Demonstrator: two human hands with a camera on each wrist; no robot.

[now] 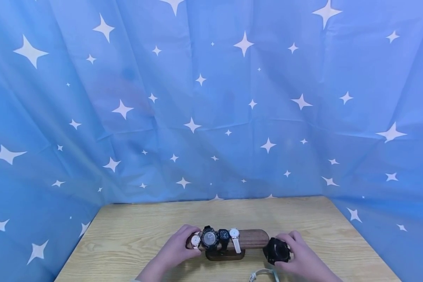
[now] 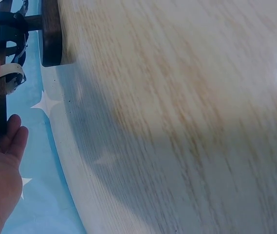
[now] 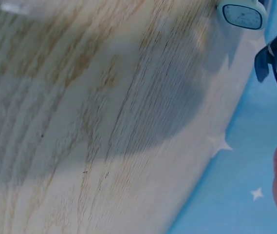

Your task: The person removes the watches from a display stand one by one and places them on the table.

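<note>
Head: two hands point(image 1: 178, 246) point(image 1: 299, 254), six watches point(image 1: 195, 240) point(image 1: 210, 238) point(image 1: 224, 235) point(image 1: 234, 234) point(image 1: 278, 250) point(image 3: 242, 16), one stand point(image 1: 253, 239)

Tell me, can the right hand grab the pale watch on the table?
Probably not yet: the right hand holds a black watch. The pale watch sits close by on the table with nothing visible between, so freeing that hand might be enough.

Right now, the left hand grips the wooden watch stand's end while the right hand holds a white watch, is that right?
Not quite: the right hand holds a black watch, as the head view shows. The rest is right.
</note>
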